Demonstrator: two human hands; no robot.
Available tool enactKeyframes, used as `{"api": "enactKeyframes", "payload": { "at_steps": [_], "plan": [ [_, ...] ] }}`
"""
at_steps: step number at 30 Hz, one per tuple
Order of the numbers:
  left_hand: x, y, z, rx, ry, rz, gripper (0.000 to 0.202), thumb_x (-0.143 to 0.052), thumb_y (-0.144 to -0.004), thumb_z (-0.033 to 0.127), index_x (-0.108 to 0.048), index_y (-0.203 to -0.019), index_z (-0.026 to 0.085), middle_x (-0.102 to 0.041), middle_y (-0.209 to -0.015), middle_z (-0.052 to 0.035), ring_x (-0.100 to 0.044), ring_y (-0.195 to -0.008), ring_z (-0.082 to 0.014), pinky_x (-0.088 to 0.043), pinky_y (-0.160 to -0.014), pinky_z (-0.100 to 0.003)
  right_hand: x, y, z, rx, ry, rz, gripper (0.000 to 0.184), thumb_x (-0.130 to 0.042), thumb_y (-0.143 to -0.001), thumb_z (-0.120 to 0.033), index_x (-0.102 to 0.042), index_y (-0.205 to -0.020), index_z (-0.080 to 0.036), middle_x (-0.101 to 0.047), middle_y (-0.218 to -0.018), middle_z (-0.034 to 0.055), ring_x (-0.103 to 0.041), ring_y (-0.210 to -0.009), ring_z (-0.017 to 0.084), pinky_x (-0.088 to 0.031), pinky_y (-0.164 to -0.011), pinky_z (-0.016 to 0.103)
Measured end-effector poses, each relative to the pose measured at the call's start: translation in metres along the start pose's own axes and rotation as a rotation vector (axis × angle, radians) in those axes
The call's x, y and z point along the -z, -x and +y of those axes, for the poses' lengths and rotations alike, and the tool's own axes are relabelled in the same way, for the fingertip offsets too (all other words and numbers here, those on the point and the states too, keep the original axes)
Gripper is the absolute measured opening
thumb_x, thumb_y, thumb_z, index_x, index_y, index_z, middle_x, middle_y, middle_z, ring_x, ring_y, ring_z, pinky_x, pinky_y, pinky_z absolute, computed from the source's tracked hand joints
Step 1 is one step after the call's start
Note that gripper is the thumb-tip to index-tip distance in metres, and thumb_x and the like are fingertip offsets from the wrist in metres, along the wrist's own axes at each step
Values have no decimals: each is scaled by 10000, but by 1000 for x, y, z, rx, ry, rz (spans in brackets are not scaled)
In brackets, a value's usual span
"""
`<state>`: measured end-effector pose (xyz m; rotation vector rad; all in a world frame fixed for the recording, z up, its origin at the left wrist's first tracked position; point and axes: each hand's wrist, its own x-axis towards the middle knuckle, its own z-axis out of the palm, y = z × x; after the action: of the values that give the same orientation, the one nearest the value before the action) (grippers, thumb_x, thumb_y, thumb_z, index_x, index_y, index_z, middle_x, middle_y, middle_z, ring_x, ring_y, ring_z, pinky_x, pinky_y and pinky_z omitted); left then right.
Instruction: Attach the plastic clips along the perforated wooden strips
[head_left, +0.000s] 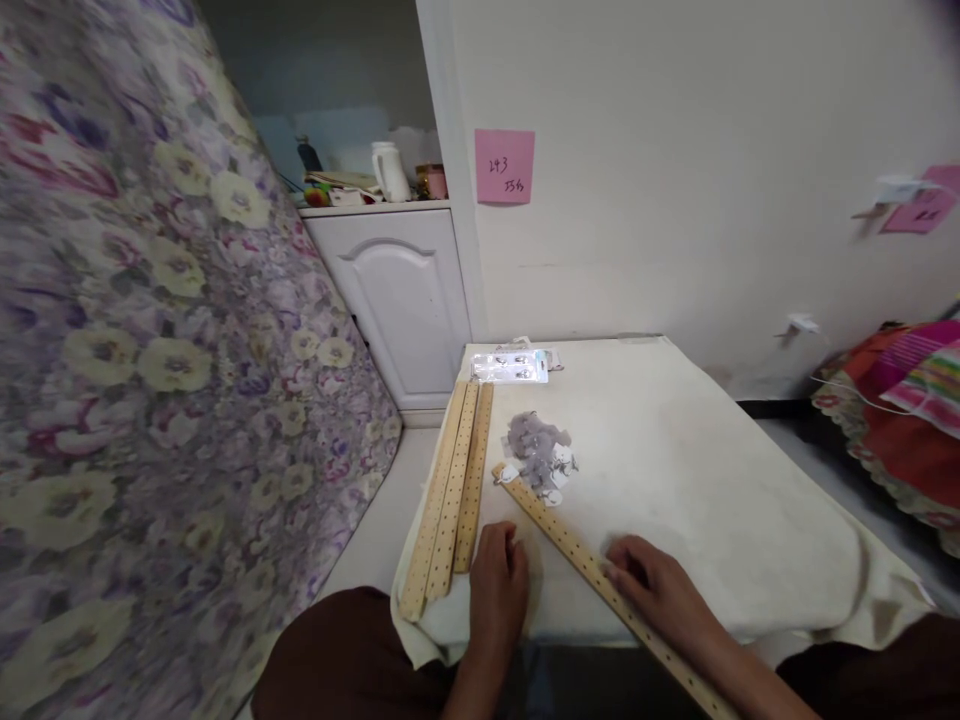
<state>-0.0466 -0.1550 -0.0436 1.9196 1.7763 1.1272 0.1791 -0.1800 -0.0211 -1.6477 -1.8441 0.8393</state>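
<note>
A long wooden strip with rows of holes runs diagonally from the middle of the table toward me and past its front edge. My right hand is curled at this strip, with thumb and fingers against its edge. My left hand rests on the cloth beside the other strips, its fingers curled in; nothing shows in them. Several similar perforated strips lie side by side at the left. Near the far end of the diagonal strip sits a heap of grey small clear bags with white round tags.
Clear packaging with small metal pieces lies at the back of the cream cloth-covered table. A white cabinet and floral curtain stand left. A pink note is on the wall; colourful fabric lies right.
</note>
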Motion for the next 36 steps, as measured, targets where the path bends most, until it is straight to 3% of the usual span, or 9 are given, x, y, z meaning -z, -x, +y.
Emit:
{"api": "enactKeyframes", "payload": {
  "at_steps": [4, 10, 18, 25, 28, 30, 33, 36],
  "plan": [
    [-1, 0, -1, -3, 24, 1, 158, -433, -841, 193, -543, -953, 200, -584, -878, -50, -577, -814, -198, -464, -711, -324, -2, -45, -7, 106, -3, 13, 127, -470, -808, -246, -589, -803, -200, -598, -721, -3, -555, -684, 160, -434, -645, 273],
    [-1, -2, -1, 6, 25, -13, 153, -452, -834, 206, -557, -945, 201, -595, -869, -54, -582, -809, -204, -468, -720, -328, -25, -94, -15, 182, 89, 58, 302, -544, -753, -168, -613, -1042, -223, -605, -900, 24, -573, -797, 167, -443, -737, 280],
    [-2, -4, -2, 21, 20, -47, 156, -447, -836, 202, -556, -948, 201, -597, -876, -57, -582, -800, -202, -468, -709, -321, -29, -102, -12, 197, 178, 31, 192, -535, -833, -250, -606, -1010, -254, -577, -958, 10, -583, -842, 156, -437, -755, 259],
    [-4, -3, -3, 26, 14, -63, 161, -428, -843, 185, -542, -955, 201, -591, -886, -61, -582, -826, -205, -467, -727, -327, -29, -99, -10, 307, 172, 53, 253, -357, -938, -279, -595, -1011, -228, -567, -1017, 53, -588, -882, 165, -461, -763, 268],
    [-3, -2, -2, 22, 24, -58, 160, -428, -845, 186, -541, -958, 199, -594, -889, -62, -587, -835, -205, -469, -726, -323, -29, -103, -6, 318, 88, 122, 252, -360, -931, -288, -597, -957, -207, -605, -968, 64, -589, -889, 184, -459, -779, 292],
    [-2, -2, -2, 18, 34, -57, 157, -430, -848, 192, -543, -957, 197, -595, -888, -60, -589, -838, -204, -468, -733, -325, -29, -104, -5, 279, -20, 136, 247, -370, -923, -307, -590, -900, -197, -630, -801, 42, -601, -776, 179, -462, -747, 301],
    [0, -3, 0, 22, 55, -65, 147, -439, -850, 204, -549, -946, 196, -598, -881, -53, -587, -827, -199, -462, -735, -323, -27, -105, -8, 148, -286, 30, 254, -385, -910, -351, -559, -807, -198, -557, -531, -30, -543, -512, 140, -456, -596, 271],
    [4, -6, 5, 42, 109, -91, 157, -440, -857, 223, -554, -962, 197, -604, -890, -49, -581, -821, -191, -455, -735, -315, -27, -104, -15, 41, -541, -114, 249, -433, -873, -393, -552, -778, -196, -523, -475, -57, -482, -406, 114, -408, -463, 234]
  ]
}}
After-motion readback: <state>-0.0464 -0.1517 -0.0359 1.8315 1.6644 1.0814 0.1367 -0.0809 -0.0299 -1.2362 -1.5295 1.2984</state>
